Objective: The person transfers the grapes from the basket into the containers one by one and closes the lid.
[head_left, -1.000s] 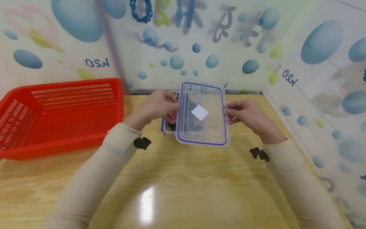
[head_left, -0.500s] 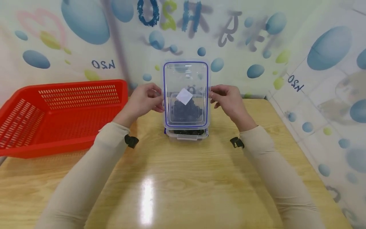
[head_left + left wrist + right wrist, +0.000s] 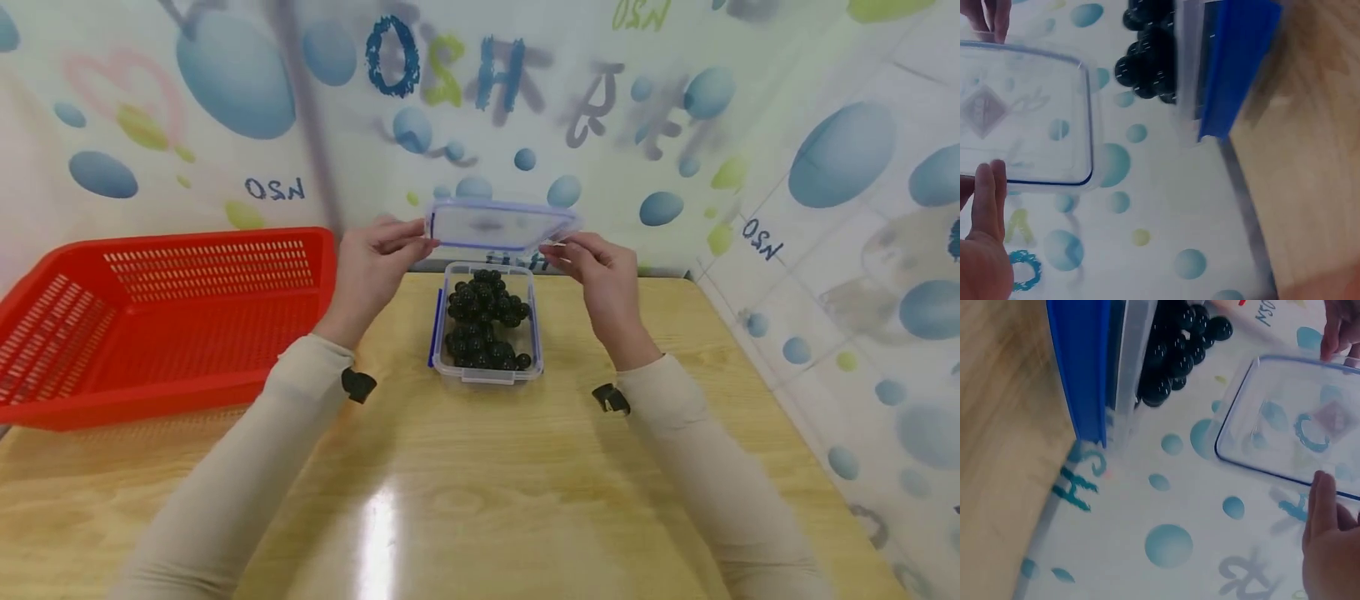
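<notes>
A clear plastic lid (image 3: 487, 225) with a blue seal hangs tilted in the air, apart from the box beneath it. My left hand (image 3: 377, 271) pinches its left edge between thumb and fingers. On the opposite edge, my right hand (image 3: 603, 287) grips the lid the same way. Below and between the hands, a clear food container (image 3: 487, 375) stands uncovered on the table, holding dark grapes (image 3: 483, 321). Blue latch flaps hang down its sides, the left flap (image 3: 1241, 69) large in the left wrist view and the right flap (image 3: 1079, 369) in the right wrist view.
To the left stands a red plastic basket (image 3: 202, 325) with slotted walls. The wooden table (image 3: 480, 483) ends at the back against a wall (image 3: 465, 125) covered with blue dots and letters. Another wall (image 3: 847, 275) closes in on the right.
The lid has moved left from the box's right side, then up and back, tipping until nearly edge-on. The grapes are now uncovered. Both hands have kept hold of the lid.
</notes>
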Available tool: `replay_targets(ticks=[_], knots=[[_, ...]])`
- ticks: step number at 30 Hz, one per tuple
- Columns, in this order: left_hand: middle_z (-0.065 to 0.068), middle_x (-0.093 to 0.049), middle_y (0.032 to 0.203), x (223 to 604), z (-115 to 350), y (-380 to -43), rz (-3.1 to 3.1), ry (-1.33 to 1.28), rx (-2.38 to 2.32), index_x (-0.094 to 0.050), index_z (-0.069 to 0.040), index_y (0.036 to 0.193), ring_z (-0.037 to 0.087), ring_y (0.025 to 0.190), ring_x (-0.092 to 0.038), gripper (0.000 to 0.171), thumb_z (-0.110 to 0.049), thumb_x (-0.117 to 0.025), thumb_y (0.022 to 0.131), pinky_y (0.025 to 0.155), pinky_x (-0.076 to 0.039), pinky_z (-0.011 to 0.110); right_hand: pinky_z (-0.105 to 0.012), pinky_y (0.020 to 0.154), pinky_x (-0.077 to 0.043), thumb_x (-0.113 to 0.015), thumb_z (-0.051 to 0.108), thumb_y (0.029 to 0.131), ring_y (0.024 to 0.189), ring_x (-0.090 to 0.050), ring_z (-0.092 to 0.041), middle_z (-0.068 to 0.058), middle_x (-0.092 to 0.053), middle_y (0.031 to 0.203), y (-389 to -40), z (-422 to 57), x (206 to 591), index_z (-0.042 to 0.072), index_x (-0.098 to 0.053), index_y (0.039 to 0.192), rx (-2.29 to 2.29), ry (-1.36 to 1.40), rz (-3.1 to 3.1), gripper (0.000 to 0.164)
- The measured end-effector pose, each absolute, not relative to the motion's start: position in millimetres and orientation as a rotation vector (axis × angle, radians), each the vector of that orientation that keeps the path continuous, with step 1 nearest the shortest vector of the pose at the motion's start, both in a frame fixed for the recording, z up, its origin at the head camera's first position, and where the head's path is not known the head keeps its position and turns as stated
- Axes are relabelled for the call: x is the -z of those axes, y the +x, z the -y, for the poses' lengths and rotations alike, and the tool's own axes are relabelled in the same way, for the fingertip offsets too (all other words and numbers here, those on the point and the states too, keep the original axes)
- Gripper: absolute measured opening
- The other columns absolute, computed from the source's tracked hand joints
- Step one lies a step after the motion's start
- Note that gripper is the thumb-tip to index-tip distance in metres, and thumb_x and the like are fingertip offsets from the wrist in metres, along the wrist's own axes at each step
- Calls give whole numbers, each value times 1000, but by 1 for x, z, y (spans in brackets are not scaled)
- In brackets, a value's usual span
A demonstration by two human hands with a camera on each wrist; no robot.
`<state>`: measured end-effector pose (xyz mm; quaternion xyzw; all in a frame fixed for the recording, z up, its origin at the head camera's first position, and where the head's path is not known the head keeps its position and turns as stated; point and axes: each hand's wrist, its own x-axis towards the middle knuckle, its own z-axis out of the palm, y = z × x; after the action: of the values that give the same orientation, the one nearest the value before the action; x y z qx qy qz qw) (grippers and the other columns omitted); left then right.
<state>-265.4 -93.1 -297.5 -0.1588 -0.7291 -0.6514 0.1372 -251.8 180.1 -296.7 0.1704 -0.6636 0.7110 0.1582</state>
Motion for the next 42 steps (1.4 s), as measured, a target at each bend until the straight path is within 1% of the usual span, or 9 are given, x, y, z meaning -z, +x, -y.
replay_targets(ticks=[3, 6, 10, 14, 19, 23, 28, 35, 42], knots=[[15, -63, 114, 311, 93, -265, 2077, -491, 1936, -65, 3, 124, 21, 103, -66, 29, -10, -58, 100, 90, -50, 28, -36, 94, -49, -46, 8, 105, 121, -57, -26, -26, -60, 120, -249, -178, 305, -23, -60, 106, -2178, 410, 1842, 34], [18, -63, 120, 326, 92, -265, 2063, -474, 2016, -65, 6, 123, 26, 107, -64, 34, -19, -55, 102, 94, -48, 31, -32, 94, -48, -45, 8, 105, 133, -46, -23, -27, -50, 138, -248, -176, 315, -21, -55, 121, -2289, 311, 1827, 34], [14, -62, 123, 348, 92, -263, 2207, -382, 1973, -66, 2, 125, 25, 111, -60, 41, -30, -60, 100, 95, -48, 34, -28, 92, -49, -50, 5, 103, 118, -58, -18, -27, -48, 139, -249, -178, 330, -18, -52, 128, -2398, 157, 1906, 34], [10, -55, 137, 364, 89, -261, 2364, -404, 1893, -58, -2, 136, 25, 123, -55, 46, -27, -63, 98, 99, -46, 38, -26, 90, -50, -52, 3, 101, 100, -65, -13, -25, -53, 135, -249, -180, 348, -12, -52, 133, -2377, 22, 2076, 35], [13, -45, 147, 372, 86, -263, 2484, -511, 1790, -45, 1, 144, 27, 128, -50, 54, -18, -65, 97, 99, -44, 37, -30, 94, -48, -56, 2, 99, 117, -59, -20, -18, -55, 137, -245, -176, 367, -6, -54, 135, -2199, -43, 2260, 36], [12, -42, 148, 373, 86, -262, 2623, -505, 1606, -45, 1, 143, 29, 131, -47, 55, -16, -66, 95, 102, -42, 41, -34, 100, -44, -60, 3, 97, 128, -50, -24, -16, -53, 139, -242, -169, 374, -5, -54, 136, -2032, -38, 2368, 40], [8, -42, 149, 368, 84, -259, 2762, -490, 1429, -47, 1, 141, 32, 131, -46, 56, -22, -67, 93, 103, -41, 44, -36, 101, -43, -64, 10, 95, 126, -52, -24, -13, -56, 137, -241, -167, 376, 0, -56, 136, -1803, -49, 2497, 43], [10, -45, 146, 364, 80, -261, 2855, -483, 1337, -51, 4, 136, 30, 115, -59, 53, -21, -67, 92, 92, -50, 40, -39, 102, -42, -61, 15, 98, 130, -49, -27, -14, -50, 142, -241, -172, 375, 0, -53, 139, -1660, 78, 2595, 44], [12, -41, 148, 361, 71, -265, 2887, -415, 1367, -49, 3, 137, 28, 132, -45, 51, -21, -64, 95, 94, -48, 37, -43, 104, -41, -56, 18, 99, 130, -47, -29, -16, -52, 141, -244, -177, 373, -1, -50, 140, -1490, 134, 2751, 46]])
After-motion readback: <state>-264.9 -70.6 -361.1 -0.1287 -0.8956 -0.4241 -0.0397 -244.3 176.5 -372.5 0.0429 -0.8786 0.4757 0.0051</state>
